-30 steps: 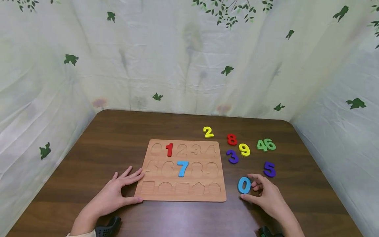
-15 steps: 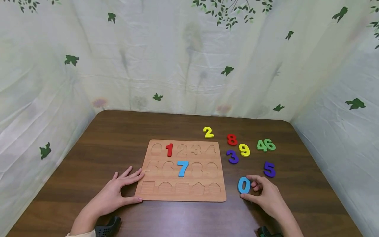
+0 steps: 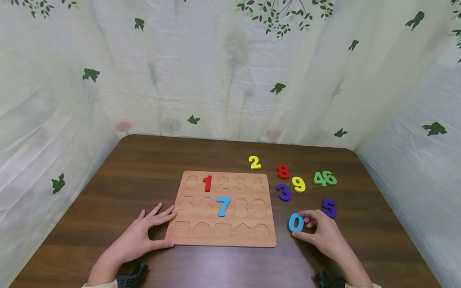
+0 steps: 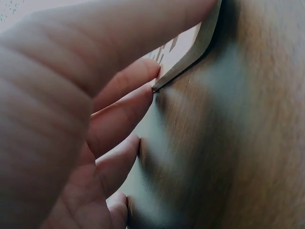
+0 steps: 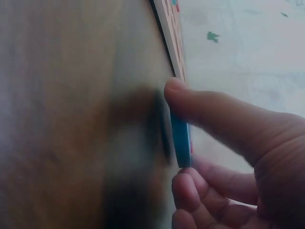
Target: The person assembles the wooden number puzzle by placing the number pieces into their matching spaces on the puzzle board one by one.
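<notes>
My right hand pinches a blue number 0 between thumb and fingers, right of the wooden puzzle board. In the right wrist view, the 0's edge shows between thumb and fingers, with a dark gap separating it from the table. My left hand lies with fingers spread at the board's left side. Its thumb and nearest fingertips touch the board edge. A red 1 sits in the board's top row and a light blue 7 in the middle row.
Loose numbers lie beyond and right of the board: yellow 2, red 8, yellow 9, purple 3, green 4 touching green 6, and purple 5. A patterned white curtain surrounds the table's far sides.
The blue 0 and my right hand have shifted slightly up and away from the tabletop spot. My left hand stays at the board. The whole view has drifted down a little.
</notes>
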A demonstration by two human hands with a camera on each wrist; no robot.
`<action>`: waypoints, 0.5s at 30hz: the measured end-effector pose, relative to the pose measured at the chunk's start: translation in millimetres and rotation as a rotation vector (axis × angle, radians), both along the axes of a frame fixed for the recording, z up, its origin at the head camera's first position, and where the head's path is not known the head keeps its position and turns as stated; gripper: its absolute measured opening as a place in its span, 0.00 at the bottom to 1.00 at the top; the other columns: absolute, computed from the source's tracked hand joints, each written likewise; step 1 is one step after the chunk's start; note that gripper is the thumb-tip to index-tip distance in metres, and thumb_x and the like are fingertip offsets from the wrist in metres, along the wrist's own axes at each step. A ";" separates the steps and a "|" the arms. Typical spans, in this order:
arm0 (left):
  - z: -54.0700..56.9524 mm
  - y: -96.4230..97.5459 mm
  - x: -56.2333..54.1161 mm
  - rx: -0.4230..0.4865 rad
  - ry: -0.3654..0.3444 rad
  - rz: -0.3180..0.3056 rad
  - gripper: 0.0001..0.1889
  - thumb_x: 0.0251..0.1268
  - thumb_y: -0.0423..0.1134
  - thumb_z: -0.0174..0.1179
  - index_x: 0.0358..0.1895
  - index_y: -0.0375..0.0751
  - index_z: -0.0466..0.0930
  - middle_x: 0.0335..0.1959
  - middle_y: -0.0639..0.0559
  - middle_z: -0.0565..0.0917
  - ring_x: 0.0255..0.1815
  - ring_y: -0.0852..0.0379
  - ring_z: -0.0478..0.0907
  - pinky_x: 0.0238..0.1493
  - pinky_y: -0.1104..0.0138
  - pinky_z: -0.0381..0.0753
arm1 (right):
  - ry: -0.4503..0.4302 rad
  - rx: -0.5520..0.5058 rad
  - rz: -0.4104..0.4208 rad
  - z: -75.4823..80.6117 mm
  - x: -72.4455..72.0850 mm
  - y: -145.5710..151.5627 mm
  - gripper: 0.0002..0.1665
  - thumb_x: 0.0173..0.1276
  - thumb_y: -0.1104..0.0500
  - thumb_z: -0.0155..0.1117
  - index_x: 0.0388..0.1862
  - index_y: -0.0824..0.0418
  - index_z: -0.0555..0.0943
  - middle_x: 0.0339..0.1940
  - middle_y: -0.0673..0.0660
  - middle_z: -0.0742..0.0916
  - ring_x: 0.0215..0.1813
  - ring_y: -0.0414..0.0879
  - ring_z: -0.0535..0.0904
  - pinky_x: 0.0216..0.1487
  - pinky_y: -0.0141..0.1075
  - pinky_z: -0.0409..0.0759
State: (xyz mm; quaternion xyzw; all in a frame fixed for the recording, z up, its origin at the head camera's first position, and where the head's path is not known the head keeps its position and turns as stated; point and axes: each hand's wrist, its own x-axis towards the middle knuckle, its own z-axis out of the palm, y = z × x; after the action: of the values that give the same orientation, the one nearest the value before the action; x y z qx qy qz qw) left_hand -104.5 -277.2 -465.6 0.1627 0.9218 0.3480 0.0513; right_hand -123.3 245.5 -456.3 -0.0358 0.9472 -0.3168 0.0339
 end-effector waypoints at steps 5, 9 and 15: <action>-0.6 -0.4 0.2 0.006 -0.003 0.003 0.44 0.54 0.62 0.80 0.76 0.54 0.79 0.81 0.48 0.74 0.87 0.26 0.54 0.78 0.21 0.43 | 0.049 0.010 0.049 5.8 -10.2 -2.7 0.37 0.52 0.47 0.91 0.57 0.62 0.87 0.44 0.52 0.85 0.41 0.40 0.79 0.40 0.30 0.78; -0.9 -0.8 1.2 0.011 0.006 -0.001 0.44 0.54 0.61 0.80 0.76 0.54 0.79 0.80 0.48 0.75 0.86 0.26 0.55 0.78 0.21 0.44 | 0.053 0.020 0.074 11.7 -19.7 -10.5 0.37 0.53 0.46 0.90 0.57 0.62 0.87 0.41 0.51 0.84 0.41 0.41 0.78 0.40 0.30 0.77; -0.7 -0.6 2.0 0.020 0.002 0.002 0.44 0.54 0.61 0.80 0.75 0.53 0.80 0.80 0.48 0.75 0.86 0.26 0.55 0.78 0.22 0.44 | 0.054 -0.002 0.110 19.4 -34.9 -28.0 0.37 0.54 0.46 0.90 0.57 0.62 0.86 0.45 0.53 0.86 0.44 0.43 0.80 0.44 0.33 0.82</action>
State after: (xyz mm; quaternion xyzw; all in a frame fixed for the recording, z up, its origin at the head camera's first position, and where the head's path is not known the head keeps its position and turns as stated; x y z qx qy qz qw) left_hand -102.6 -277.8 -466.3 0.1627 0.9185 0.3572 0.0482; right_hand -158.2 217.5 -436.9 -0.0966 0.9440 -0.3144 0.0256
